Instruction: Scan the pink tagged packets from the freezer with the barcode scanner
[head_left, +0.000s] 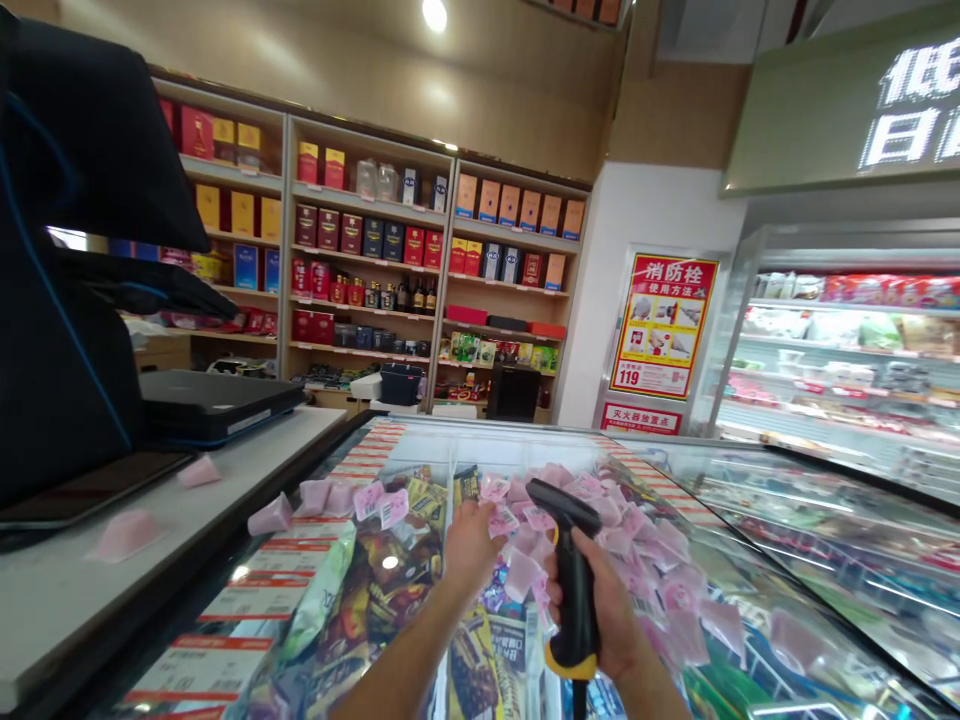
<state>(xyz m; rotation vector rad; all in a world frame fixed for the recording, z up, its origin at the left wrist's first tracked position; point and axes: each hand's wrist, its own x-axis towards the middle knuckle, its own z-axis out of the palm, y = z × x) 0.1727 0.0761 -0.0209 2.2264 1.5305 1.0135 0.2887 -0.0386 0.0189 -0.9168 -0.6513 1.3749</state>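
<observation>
Wrapped around the handle of a black and yellow scanner [577, 600], my right hand [609, 610] is closed firm, the scanner's head tipped up and to the left over the pink cups [523, 575]. My left hand [471, 545] is just beside it, fingers against the near edge of the heap; I can't tell whether they have hold of a cup or only touch one. The cups lie heaped on the glass top of a freezer [517, 427], spreading off to the right, with a short row [316, 497] of them on the left. Packets [394, 590] show through the glass, and price tags [214, 650] run along the left side. Two more cups sit on the white counter [45, 625], near a black monitor [97, 130]. Beyond stand shelves of boxes [390, 240] and a red poster [664, 325].
</observation>
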